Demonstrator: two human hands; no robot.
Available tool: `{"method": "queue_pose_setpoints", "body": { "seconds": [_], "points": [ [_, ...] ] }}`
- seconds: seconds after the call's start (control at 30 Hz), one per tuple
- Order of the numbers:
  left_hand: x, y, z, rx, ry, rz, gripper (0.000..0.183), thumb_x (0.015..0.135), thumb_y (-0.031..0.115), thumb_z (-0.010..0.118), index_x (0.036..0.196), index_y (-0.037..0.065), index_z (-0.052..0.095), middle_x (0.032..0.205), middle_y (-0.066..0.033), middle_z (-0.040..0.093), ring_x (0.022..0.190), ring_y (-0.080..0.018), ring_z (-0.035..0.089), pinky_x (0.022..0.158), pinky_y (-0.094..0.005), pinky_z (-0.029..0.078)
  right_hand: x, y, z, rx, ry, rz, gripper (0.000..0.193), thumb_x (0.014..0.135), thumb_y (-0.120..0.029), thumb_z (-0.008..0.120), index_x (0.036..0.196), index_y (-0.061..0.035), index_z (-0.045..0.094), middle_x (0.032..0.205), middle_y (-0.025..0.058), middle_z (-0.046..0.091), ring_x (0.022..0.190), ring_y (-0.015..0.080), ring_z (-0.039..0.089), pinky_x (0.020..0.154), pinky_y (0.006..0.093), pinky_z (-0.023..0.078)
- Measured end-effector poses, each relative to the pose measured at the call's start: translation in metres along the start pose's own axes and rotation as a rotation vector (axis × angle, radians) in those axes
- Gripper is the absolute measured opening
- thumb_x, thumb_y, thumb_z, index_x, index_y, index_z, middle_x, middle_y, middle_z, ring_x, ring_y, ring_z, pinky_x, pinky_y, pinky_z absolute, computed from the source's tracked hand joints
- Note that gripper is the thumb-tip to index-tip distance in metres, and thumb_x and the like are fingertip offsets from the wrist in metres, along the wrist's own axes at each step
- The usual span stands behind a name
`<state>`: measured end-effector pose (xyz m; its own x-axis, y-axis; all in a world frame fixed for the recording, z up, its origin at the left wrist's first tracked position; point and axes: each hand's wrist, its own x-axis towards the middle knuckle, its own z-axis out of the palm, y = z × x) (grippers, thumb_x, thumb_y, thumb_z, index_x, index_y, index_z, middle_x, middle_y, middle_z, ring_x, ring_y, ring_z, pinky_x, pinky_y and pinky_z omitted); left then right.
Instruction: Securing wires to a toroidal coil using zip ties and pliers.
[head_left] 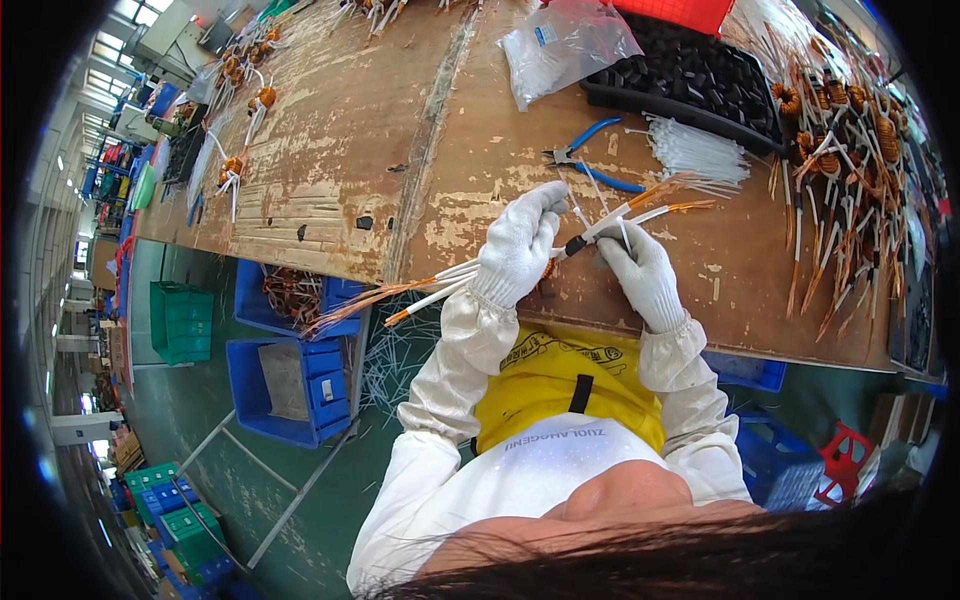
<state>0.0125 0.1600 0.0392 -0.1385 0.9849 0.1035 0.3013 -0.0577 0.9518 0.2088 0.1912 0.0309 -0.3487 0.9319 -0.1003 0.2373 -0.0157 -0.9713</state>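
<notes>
My left hand [520, 245], in a white glove, is closed around a wire coil whose copper winding [548, 270] shows just below the fingers. White leads [455, 275] with bare copper ends stick out to the left of it. On the right, more white leads [655, 212] pass through a black sleeve [575, 245]. My gloved right hand [642, 275] pinches these leads just beyond the sleeve. Thin white strips that look like cable ties [598, 192] stand up between the hands; my fingertips hide where they are fastened.
Blue-handled cutters [600, 180] lie just beyond my hands, beside a pile of white cable ties [695, 152]. Farther back are a black tray [640, 102] of black pieces and a clear plastic bag [560, 50]. Several copper coils [830, 150] are heaped at right. Blue bins [290, 390] stand below at left.
</notes>
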Motion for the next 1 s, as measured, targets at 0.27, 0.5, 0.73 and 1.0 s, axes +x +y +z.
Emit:
{"method": "queue_pose_setpoints", "body": {
  "seconds": [0.27,0.5,0.73,1.0],
  "points": [
    [0.008,-0.007,-0.002,0.045,-0.061,-0.09,0.022,0.099,0.014,0.062,0.116,0.003,0.07,0.105,-0.0132,0.072,0.085,-0.0177,0.071,0.075,-0.0305,0.059,0.001,0.003,0.001,-0.04,-0.028,-0.048,0.02,0.098,-0.015,0.063,0.115,-0.0055,0.069,0.086,0.0061,0.071,0.077,0.01,0.063,0.073,0.0279,0.05],
    [-0.007,-0.005,-0.002,-0.21,-0.093,-0.053,0.015,0.097,0.006,0.063,0.109,0.001,0.07,0.093,-0.0069,0.069,0.077,-0.0095,0.066,0.069,-0.0246,0.054,-0.025,-0.012,-0.012,0.323,-0.272,0.031,0.022,0.101,-0.01,0.057,0.118,-0.0001,0.065,0.096,0.0069,0.071,0.086,0.0113,0.065,0.082,0.0274,0.052],
    [-0.012,-0.003,-0.013,-0.421,-0.155,-0.121,0.017,0.099,0.005,0.062,0.115,-0.001,0.064,0.097,-0.0037,0.069,0.086,-0.0086,0.063,0.078,-0.0234,0.052,-0.024,-0.009,0.005,0.135,-0.032,0.005,0.017,0.098,-0.016,0.065,0.105,-0.0013,0.069,0.081,0.0014,0.068,0.074,0.0072,0.059,0.069,0.0256,0.049],
    [-0.008,-0.006,-0.015,-0.236,-0.237,-0.072,0.017,0.098,0.004,0.064,0.114,-0.001,0.066,0.098,-0.0045,0.07,0.087,-0.009,0.064,0.079,-0.025,0.053,-0.02,-0.004,0.014,0.015,0.066,-0.05,0.017,0.095,-0.019,0.069,0.102,-0.0038,0.07,0.073,0.0039,0.064,0.065,0.0084,0.053,0.062,0.0281,0.046]
  ]
}}
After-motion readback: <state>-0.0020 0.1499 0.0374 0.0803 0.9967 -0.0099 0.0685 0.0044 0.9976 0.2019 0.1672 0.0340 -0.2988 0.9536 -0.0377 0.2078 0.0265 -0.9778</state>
